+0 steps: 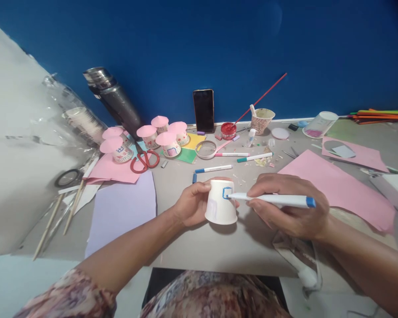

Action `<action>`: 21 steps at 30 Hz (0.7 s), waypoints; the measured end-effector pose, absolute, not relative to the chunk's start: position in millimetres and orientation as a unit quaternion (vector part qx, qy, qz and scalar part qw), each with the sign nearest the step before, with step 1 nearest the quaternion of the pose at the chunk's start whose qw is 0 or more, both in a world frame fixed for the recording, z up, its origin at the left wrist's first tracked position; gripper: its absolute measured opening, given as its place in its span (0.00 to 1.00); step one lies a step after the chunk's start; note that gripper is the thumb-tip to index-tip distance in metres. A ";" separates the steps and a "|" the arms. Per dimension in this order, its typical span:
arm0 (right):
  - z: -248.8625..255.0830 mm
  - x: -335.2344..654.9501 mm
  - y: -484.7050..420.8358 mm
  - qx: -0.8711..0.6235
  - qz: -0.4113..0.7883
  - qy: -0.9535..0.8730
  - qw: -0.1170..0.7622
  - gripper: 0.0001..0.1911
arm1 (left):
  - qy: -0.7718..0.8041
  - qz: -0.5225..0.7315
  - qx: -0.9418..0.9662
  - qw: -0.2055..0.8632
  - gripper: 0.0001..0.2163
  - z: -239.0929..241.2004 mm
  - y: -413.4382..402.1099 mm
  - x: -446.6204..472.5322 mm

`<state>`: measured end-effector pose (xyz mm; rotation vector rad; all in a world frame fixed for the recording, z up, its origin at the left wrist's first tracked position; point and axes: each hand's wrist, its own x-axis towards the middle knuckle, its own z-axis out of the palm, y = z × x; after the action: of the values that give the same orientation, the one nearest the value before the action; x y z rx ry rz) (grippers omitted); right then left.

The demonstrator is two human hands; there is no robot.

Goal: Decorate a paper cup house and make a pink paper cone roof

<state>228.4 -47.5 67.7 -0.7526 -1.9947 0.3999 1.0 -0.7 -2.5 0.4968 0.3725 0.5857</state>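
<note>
Nearest to the person, above the grey table, the left hand is closed around the side of a white paper cup, which is upside down, its wide rim below. The right hand grips a white felt-tip marker with a blue end, and the tip is at a blue, squarish outline on the cup; a pale purple shape is lower down. Beyond the cup lies a capped blue marker; a pink sheet is to the right. Farther to the left are red-handled scissors, and behind them, several decorated cups with pink cone roofs. Farthest, a smartphone leans on the blue wall.
</note>
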 end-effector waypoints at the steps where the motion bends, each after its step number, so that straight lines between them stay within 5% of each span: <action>1: 67.4 228.5 -47.5 -0.312 0.161 -0.810 0.470 0.05 | 0.180 0.281 0.237 0.912 0.21 -2.4 -0.7 0.5; 21: 66.0 227.7 -47.5 -0.289 0.128 -0.821 0.475 0.06 | 0.168 0.288 0.262 0.906 0.21 -1.6 -0.6 3.5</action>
<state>227.7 -47.5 66.0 -0.7059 -2.0075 0.3117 3.5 -0.6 -1.6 0.5410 0.3471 0.5948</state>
